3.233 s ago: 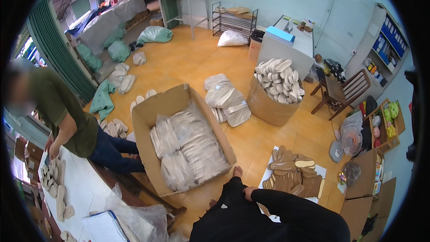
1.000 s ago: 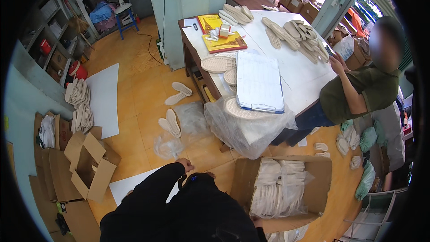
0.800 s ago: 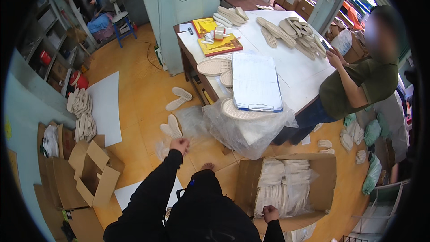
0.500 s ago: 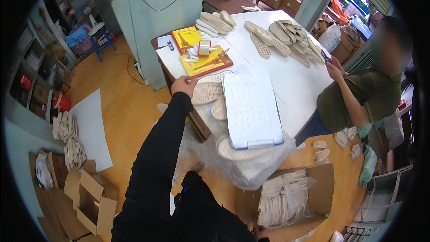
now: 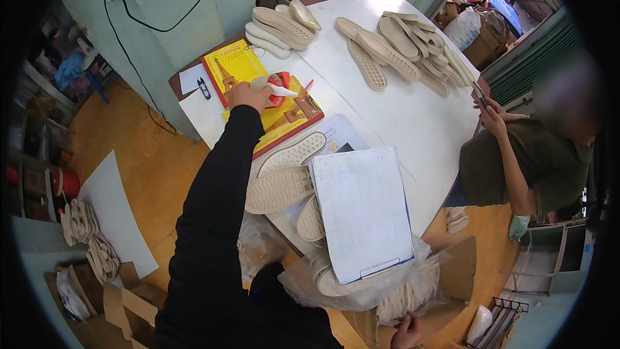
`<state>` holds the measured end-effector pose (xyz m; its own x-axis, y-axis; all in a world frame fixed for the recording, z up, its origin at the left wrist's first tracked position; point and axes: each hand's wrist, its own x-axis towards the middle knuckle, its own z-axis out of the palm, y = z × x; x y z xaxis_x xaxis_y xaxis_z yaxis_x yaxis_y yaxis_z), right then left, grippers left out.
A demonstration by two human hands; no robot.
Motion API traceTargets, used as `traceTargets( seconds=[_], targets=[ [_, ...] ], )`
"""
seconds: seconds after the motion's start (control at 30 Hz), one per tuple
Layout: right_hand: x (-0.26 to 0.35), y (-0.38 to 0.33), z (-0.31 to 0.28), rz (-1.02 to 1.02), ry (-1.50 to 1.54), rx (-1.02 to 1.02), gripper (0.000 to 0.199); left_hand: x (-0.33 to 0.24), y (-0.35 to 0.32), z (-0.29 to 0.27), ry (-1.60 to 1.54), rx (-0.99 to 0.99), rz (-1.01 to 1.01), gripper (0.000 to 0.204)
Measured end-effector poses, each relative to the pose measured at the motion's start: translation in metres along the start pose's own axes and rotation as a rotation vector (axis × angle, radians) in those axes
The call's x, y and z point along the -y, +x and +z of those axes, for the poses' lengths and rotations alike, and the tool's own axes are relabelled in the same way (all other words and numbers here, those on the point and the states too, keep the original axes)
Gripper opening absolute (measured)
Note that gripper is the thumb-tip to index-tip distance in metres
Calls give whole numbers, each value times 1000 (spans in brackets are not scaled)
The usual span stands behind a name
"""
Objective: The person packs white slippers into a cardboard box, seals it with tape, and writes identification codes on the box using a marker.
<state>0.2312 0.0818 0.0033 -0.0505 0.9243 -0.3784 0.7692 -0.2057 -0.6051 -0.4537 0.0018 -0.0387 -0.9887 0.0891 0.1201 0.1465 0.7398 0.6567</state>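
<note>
My left hand point(image 5: 250, 97) reaches across the table's left side, its fingers closed around a tape roll with red sides point(image 5: 279, 79). A white pointed piece juts out beside the roll. Underneath lie two yellow notebooks with red edges point(image 5: 284, 121). Nearer to me, beige shoe soles point(image 5: 280, 190) rest by a clipboard with a lined paper sheet point(image 5: 363, 200). At the lower edge, my right hand point(image 5: 405, 332) has curled fingers beside an open carton point(image 5: 460, 278) of soles in clear plastic; what it holds, if anything, is hidden.
More soles point(image 5: 387, 52) are piled on the white table point(image 5: 433, 136). Small thread snips point(image 5: 204, 88) lie at its left corner. A person in a dark green shirt point(image 5: 516, 161) stands at the right holding a phone. Cartons point(image 5: 126, 310) and sole stacks point(image 5: 79, 221) occupy the left floor.
My left hand has moved from the soles at the table edge forward to the tape roll. My right hand has shifted right along the carton. The view has turned and come closer.
</note>
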Motion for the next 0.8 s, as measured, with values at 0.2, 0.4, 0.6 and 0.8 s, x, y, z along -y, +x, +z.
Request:
traceTargets(
  seconds=[0.2,0.4,0.6,0.8],
  targets=[
    [220,23,88,-640,351,415,17,39,-64,-26,-1240,392,-464,28],
    [344,39,230,-603,295,802,46,41,-104,-14,-1323,539,-555,23],
    [383,40,287,-551,311,724,62,29,-135,-27,-1294,697,-151,47],
    [342,29,207,-1232,-130,-55,65,56,-127,-21,-865,468,7,45]
  ],
)
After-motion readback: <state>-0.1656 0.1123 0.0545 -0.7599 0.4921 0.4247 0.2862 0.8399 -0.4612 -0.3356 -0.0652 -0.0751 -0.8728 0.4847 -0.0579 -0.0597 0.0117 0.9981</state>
